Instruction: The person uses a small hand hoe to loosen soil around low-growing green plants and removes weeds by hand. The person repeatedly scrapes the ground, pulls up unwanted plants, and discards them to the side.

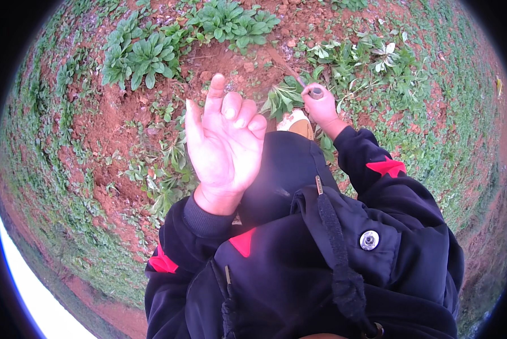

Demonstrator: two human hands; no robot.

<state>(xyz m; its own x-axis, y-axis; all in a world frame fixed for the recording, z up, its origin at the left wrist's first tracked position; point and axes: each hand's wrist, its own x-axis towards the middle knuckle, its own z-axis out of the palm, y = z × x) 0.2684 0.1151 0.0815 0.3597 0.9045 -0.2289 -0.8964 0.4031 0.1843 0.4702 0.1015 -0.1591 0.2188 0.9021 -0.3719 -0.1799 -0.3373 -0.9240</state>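
My left hand (226, 140) is raised palm up, with the index finger and thumb extended and the other fingers curled; nothing is in it. My right hand (321, 106) grips the round handle (316, 93) of a long, narrow metal tool. Its soil-coloured blade (284, 64) points up and left over reddish soil. What kind of tool it is, I cannot tell for certain. Beside the right hand, leafy green plants (282, 98) lie against a light-coloured shoe (296, 123). Larger leafy plants (151, 55) grow beyond the left hand.
Another leafy clump (236, 23) stands at the top centre. Tangled, partly pale-leaved plants (363, 59) lie right of the tool. Drooping plants (175, 156) are beside my left wrist. Bare reddish soil (113, 127) and low green growth surround me. My dark-trousered knee (289, 165) is between my arms.
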